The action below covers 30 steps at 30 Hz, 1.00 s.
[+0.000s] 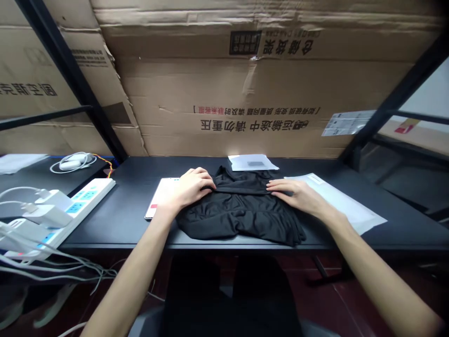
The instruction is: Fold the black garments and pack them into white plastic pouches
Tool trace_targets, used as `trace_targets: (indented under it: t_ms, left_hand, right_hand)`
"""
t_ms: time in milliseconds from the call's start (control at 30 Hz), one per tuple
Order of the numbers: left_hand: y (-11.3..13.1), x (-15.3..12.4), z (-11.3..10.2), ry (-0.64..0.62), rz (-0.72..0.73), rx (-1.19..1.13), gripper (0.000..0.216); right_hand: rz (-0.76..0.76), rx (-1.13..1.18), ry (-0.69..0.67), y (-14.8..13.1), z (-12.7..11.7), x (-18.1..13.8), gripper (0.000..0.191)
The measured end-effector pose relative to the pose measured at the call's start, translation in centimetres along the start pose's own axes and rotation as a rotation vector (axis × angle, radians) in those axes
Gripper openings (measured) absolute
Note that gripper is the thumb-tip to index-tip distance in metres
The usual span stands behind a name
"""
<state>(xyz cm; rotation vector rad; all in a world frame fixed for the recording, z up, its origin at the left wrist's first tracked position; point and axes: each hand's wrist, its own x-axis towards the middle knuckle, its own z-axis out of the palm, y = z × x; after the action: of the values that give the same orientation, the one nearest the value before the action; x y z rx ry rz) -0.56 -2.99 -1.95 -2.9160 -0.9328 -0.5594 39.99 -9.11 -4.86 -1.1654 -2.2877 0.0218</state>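
Note:
A piece of black clothing [238,215] lies wrinkled on the dark desk in front of me, with a smooth straight band running across its upper part. My left hand [194,188] pinches the left end of that band, thumb and fingers closed on the cloth. At the band's right end, the fingers and thumb of my right hand [290,193] are drawn together on the fabric. Which kind of garment it is, I cannot tell. Partly under my left wrist is a flat white phone-like object [157,199]. A pale plastic bag [358,210] lies beside and beneath my right forearm.
Behind the garment rests a small white packet [252,162]. A large cardboard sheet [224,84] closes off the back of the desk [122,206]. On the left are a white power strip [84,206] with plugs and a coiled white cable [75,161]. Black metal posts [73,70] flank the desk.

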Motion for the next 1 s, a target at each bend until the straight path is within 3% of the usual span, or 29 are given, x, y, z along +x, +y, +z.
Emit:
trace_targets:
  t_ms: [200, 333, 567, 733, 833, 1000]
  left_hand:
    - [0.2, 0.0, 0.3, -0.016, -0.014, 0.041, 0.018]
    - [0.9, -0.9, -0.8, 0.017, -0.032, 0.004, 0.023]
    - [3.2, -7.4, -3.4, 0.323, -0.201, -0.257, 0.027]
    - [4.5, -11.8, -3.2, 0.167, -0.070, -0.103, 0.033]
    - [4.6, -12.7, -2.8, 0.081, -0.035, -0.023, 0.043]
    - [4.2, -13.0, -2.3, 0.104, 0.003, 0.090, 0.028]
  right_hand:
    - [-0.031, -0.117, -0.019, -0.7, 0.2, -0.4, 0.022]
    - [0.005, -0.122, -0.027, -1.8, -0.3, -0.4, 0.028]
    - [0.051, -0.011, -0.003, -5.5, -4.1, -2.6, 0.028]
    - [-0.065, -0.078, -0.159, -8.7, -4.3, -5.8, 0.035]
    - [-0.102, -0.178, -0.140, -9.9, -3.2, -7.1, 0.033]
    - [-0.124, -0.253, -0.099, -10.2, -2.3, -7.7, 0.022]
